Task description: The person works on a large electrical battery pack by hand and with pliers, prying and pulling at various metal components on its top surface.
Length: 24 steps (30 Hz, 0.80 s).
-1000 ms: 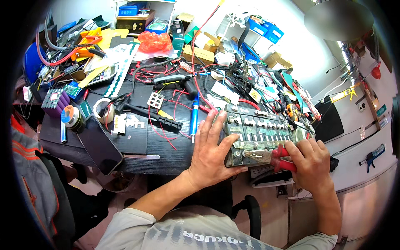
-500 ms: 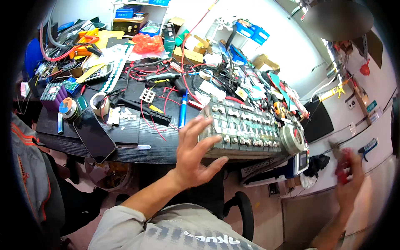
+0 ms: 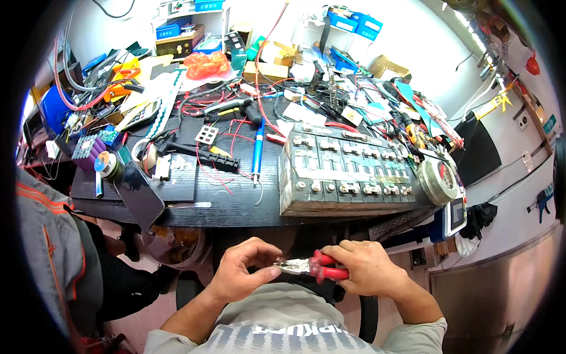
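In front of my torso, below the table's front edge, my right hand (image 3: 371,265) is wrapped round the red handles of a pair of pliers (image 3: 324,270). The metal jaws point left to the fingertips of my left hand (image 3: 239,274). Its thumb and forefinger are pinched at the jaw tips, on something too small to make out. Beyond my hands, on the table, sits a large battery pack (image 3: 336,203): a dark block of cells with metal terminals and connecting strips on top.
A roll of strip (image 3: 435,182) stands against the pack's right end. A blue pen-like tool (image 3: 257,156), a phone (image 3: 138,194) and red wires lie to the left on the black table (image 3: 247,217). Someone in a grey jacket (image 3: 44,236) is at the far left.
My left hand has come off the battery pack's left end and down toward my body. My right hand has brought the pliers in from the far right, and both hands now meet.
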Available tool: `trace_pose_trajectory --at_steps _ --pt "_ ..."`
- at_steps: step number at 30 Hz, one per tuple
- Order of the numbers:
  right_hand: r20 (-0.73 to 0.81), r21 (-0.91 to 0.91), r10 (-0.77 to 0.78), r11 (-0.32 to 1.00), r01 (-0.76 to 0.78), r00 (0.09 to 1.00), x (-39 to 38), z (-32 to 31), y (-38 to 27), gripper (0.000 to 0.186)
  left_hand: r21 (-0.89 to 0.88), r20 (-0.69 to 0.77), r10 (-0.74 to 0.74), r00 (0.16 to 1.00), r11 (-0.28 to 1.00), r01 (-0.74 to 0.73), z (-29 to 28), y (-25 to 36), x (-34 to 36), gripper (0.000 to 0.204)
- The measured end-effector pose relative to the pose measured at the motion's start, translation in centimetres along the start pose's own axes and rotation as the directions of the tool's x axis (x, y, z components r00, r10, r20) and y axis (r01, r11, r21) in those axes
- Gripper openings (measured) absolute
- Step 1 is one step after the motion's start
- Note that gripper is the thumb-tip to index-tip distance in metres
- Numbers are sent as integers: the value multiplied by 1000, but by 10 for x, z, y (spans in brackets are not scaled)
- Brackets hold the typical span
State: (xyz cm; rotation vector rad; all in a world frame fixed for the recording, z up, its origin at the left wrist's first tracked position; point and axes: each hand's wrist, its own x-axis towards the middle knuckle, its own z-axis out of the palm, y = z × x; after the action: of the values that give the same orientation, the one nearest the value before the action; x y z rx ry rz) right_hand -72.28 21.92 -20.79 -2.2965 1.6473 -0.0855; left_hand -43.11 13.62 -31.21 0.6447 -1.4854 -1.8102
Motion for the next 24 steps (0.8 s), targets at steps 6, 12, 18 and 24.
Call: trace_pose_trajectory --at_steps 6,12,18,24 --pt "48 -24 -79 997 80 996 17 6 6 64 -136 -76 -135 988 983 124 1 -8 0 14" --pt "137 -7 -155 987 158 978 32 28 0 73 -45 -179 -252 951 968 248 3 -3 -5 11" --pt "141 25 -135 991 132 981 50 35 -3 72 -205 -429 -304 851 950 236 -19 -22 -21 13" --pt "271 234 -143 969 79 952 44 18 2 69 81 -847 -48 530 973 217 -164 -118 -60 18"
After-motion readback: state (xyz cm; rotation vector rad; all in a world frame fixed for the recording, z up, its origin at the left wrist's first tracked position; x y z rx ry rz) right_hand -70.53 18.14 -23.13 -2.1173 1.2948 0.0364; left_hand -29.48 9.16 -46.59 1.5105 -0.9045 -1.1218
